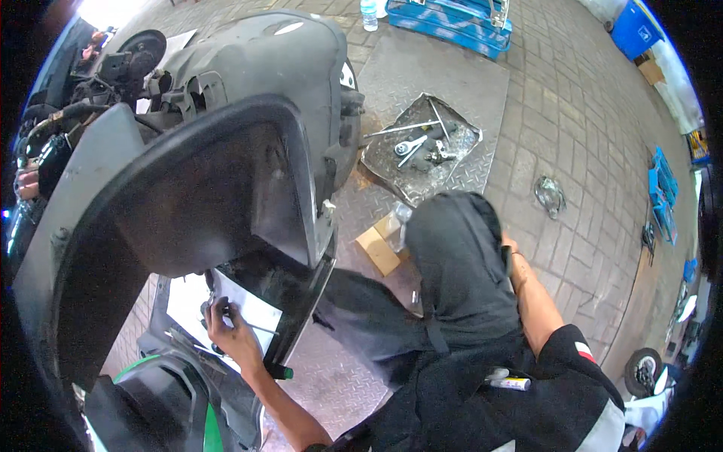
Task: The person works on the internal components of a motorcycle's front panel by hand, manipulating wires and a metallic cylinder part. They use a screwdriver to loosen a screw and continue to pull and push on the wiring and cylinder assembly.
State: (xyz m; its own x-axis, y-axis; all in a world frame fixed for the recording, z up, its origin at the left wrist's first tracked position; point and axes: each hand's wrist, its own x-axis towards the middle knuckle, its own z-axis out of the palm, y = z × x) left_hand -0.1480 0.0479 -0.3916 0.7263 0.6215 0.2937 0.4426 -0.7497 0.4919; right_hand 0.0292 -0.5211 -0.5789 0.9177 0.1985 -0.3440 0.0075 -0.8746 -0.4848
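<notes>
The white sheet (257, 303) lies beneath the left grip (230, 333).

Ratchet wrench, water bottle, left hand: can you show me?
Ratchet wrench (405, 148): head view, its round end.
Water bottle (369, 16): head view, its body.
Left hand (233, 337): head view, the hand's back.

At three o'clock my knee (452, 248) hides most of my right hand (509, 243); the dark piece (232, 308) by my left hand (226, 328), at eight, looks indistinct; one o'clock's blue box (452, 32) is cropped
</notes>
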